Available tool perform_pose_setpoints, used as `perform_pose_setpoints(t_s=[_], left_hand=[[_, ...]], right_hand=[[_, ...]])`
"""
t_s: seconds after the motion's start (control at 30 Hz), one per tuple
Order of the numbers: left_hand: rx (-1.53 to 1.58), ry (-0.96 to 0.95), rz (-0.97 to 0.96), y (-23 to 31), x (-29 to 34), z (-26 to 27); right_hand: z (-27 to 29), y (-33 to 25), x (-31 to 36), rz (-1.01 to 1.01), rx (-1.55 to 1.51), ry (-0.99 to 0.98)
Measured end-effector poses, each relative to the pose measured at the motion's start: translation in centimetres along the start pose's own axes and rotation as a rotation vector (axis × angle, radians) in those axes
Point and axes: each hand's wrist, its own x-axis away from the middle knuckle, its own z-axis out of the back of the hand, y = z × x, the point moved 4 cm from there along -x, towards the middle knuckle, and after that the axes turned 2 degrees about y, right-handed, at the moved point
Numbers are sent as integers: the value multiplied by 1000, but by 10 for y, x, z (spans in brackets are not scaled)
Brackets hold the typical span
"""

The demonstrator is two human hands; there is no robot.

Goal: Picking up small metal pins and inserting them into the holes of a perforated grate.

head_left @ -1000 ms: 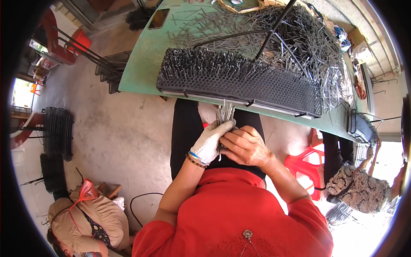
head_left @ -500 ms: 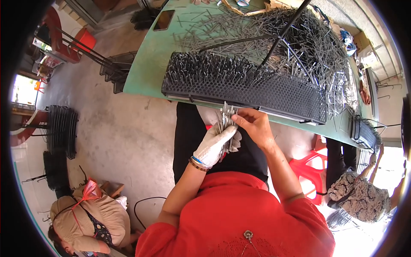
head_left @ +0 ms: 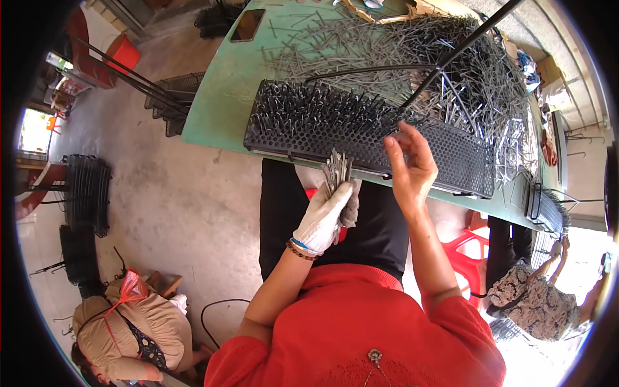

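Note:
My left hand point(head_left: 322, 218), in a white work glove, is closed around a bundle of thin grey metal pins point(head_left: 338, 169). Their ends stick up past the thumb, just short of the rack's front edge. My bare right hand point(head_left: 414, 166) is raised over the front of a black perforated rack point(head_left: 445, 151), thumb and fingers bent toward each other. Whatever thin thing may be between those fingertips is too small to make out. Dark pins point(head_left: 309, 113) stand upright in the holes on the rack's left and middle; bare holes show on its right.
A large heap of loose pins point(head_left: 464, 58) covers the green table point(head_left: 216, 109) behind the rack. Black metal bars point(head_left: 440, 67) rise over it. A phone point(head_left: 247, 26) lies far left. Two people point(head_left: 538, 300) point(head_left: 132, 329) are nearby, beside a red stool point(head_left: 465, 255) and hanging racks point(head_left: 89, 193).
My right hand has left the bundle and moved up and right, over the rack. The left hand stays nearly in place, still holding the pins.

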Motion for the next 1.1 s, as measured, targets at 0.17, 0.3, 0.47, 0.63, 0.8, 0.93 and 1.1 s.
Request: perform_pose_setpoints(t_s=[0.17,0.3,0.47,0.63,0.8,0.93,1.1], left_hand=[[31,62,70,2,-2,-2],[183,-14,80,5,0,-1],[199,-12,-30,18,3,1],[218,135,15,21,6,-2],[205,-54,32,12,6,-2],[218,-48,22,10,4,2],[262,-22,1,11,6,2]], right_hand=[[-21,0,-22,269,238,35],[-26,4,-29,355,334,25],[-26,1,-29,322,382,23],[-27,6,-25,390,432,-3],[-38,-6,-24,622,604,-78],[-38,-7,-25,684,668,-46],[-36,-6,-22,700,683,-20]])
